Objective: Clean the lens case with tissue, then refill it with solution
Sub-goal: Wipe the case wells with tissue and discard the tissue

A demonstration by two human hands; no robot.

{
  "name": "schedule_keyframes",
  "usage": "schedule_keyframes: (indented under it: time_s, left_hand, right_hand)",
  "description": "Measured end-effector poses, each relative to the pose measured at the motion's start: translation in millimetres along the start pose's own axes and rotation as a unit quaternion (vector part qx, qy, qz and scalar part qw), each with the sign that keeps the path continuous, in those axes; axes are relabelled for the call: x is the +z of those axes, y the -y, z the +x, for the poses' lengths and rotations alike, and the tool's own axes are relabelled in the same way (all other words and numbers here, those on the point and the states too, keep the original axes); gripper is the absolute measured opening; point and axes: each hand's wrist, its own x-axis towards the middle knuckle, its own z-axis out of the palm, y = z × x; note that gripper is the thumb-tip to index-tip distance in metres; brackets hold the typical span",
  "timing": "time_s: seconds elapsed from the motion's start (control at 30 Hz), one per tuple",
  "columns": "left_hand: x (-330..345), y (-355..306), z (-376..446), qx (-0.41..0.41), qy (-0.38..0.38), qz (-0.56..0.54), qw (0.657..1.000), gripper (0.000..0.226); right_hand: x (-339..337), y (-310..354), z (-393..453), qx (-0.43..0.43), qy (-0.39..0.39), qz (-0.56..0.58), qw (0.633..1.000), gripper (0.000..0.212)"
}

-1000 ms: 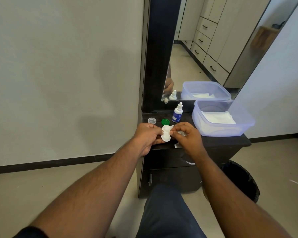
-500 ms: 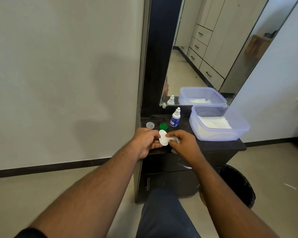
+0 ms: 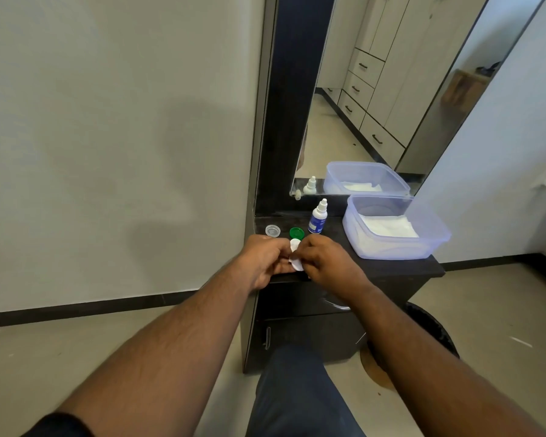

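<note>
Lens case (image 3: 296, 255), white, is held at the centre of the frame between both hands over the front edge of the dark countertop (image 3: 391, 266). The left hand (image 3: 264, 260) is closed on its left side; the right hand (image 3: 323, 260) is pinched against its right side. Just above, a green cap (image 3: 296, 232), a clear cap (image 3: 272, 230) and a solution bottle (image 3: 317, 219) are seen; a tissue tub (image 3: 394, 228) stands at centre right.
</note>
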Motion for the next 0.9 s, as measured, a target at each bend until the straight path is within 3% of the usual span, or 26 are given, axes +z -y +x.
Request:
schedule_keyframes:
  time_s: [0.3,0.47,0.8,0.9]
  left_hand:
    - [-1.0,0.1,1.8,0.002,0.009,-0.001,1.000,0.027]
    - [-1.6,-0.3,2.6,0.000,0.014,0.004,1.000,0.025]
    - [0.9,5.1,6.3,0.014,-0.007,-0.003,1.000,0.017]
    - [-0.4,4.9,7.5,0.010,-0.011,0.006,1.000,0.020]
  right_hand:
    - [5.0,-2.1,-1.9,-0.019,-0.046,-0.050,0.998,0.021]
    - [3.3,-1.6,-0.8,-0.062,-0.011,-0.064,0.996,0.025]
    - [4.5,-7.5,-2.6,0.007,-0.040,-0.040,0.998,0.021]
    - [8.4,-6.4,-2.7,-0.016,-0.040,-0.039,0.998,0.020]
